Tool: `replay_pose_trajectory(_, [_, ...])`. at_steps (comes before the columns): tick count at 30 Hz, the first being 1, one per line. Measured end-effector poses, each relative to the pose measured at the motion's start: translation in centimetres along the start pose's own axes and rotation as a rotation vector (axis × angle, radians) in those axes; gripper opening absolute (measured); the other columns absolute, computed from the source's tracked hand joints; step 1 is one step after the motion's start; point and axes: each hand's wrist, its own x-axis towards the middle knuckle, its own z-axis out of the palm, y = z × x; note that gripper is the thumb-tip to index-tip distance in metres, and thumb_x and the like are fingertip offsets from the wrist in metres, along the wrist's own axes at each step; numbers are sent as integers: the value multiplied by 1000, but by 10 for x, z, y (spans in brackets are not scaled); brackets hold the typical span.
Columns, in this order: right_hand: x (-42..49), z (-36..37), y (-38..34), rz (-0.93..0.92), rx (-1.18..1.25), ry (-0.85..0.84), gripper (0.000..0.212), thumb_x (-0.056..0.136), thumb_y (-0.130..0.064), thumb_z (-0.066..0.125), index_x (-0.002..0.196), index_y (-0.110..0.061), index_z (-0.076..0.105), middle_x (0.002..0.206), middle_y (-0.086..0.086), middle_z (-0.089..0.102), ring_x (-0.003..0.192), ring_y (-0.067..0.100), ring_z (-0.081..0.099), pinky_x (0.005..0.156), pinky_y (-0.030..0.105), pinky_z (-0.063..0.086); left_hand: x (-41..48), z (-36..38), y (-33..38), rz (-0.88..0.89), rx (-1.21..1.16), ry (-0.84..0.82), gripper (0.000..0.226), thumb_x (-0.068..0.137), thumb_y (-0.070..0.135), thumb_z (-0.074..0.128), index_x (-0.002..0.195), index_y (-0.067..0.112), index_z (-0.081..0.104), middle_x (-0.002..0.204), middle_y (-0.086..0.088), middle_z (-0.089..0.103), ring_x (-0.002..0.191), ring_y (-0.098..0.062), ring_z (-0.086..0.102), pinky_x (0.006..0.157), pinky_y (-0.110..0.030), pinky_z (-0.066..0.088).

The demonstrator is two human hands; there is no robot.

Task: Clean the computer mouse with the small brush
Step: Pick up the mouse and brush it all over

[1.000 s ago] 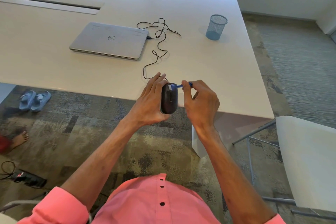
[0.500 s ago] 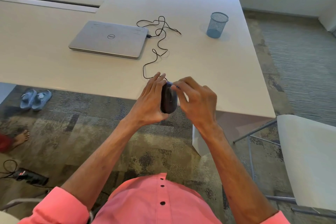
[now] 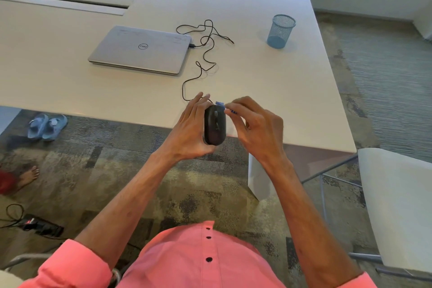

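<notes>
Fingers point(image 3: 236, 104) pinch small brush point(image 3: 221, 104) against mouse point(image 3: 215, 127) above white table point(image 3: 268, 82).

Table point(image 3: 268, 91) as landmark. On it: laptop point(image 3: 142, 50) left of middle, cord point(image 3: 205, 54) running from laptop's right side toward the near edge, cup point(image 3: 280, 30) toward the right edge, slot point(image 3: 65, 3) at far left. At the near edge, mouse point(image 3: 215, 127) in left hand point(image 3: 190, 133), right hand point(image 3: 257, 128) just right of it, brush point(image 3: 221, 104) at mouse's far end. Sandals point(image 3: 46, 126) on floor under the left near edge; chair point(image 3: 397, 206) off the right near corner; power strip point(image 3: 42, 227) well in front, left.
</notes>
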Motion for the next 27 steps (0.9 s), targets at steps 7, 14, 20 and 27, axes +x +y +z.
replay_pose_trajectory(7, [-14, -6, 0, -40, 89, -137, 15, 108, -31, 75, 103, -23, 87, 101, -14, 81, 56, 14, 59, 53, 32, 50, 5, -1, -2, -45, -39, 45, 127, 74, 67, 87, 169, 5, 31, 187, -5, 22, 178, -21, 4, 142, -47, 21])
replay_pose_trajectory(14, [-21, -13, 5, -79, 167, -163, 13, 106, -30, 77, 97, -26, 85, 93, -15, 77, 61, 1, 46, 53, 23, 43, 10, 0, -2, -32, -30, 9, 130, 74, 68, 90, 171, 7, 29, 187, -5, 21, 178, -21, 3, 143, -48, 20])
replay_pose_trajectory(20, [-16, -4, 9, -89, -17, -16, 16, 111, -32, 74, 118, -23, 86, 113, -11, 82, 54, 18, 61, 51, 31, 49, 12, -2, 0, -20, -23, 27, 127, 71, 67, 89, 169, 10, 30, 187, -3, 22, 178, -20, 5, 142, -43, 20])
replay_pose_trajectory(27, [-31, -10, 11, -55, 107, -208, 13, 105, -29, 77, 98, -25, 88, 92, -13, 78, 58, 7, 53, 52, 34, 52, 15, -5, -4, -71, -48, 41, 133, 70, 75, 89, 169, 10, 29, 187, -3, 22, 178, -18, 4, 142, -42, 18])
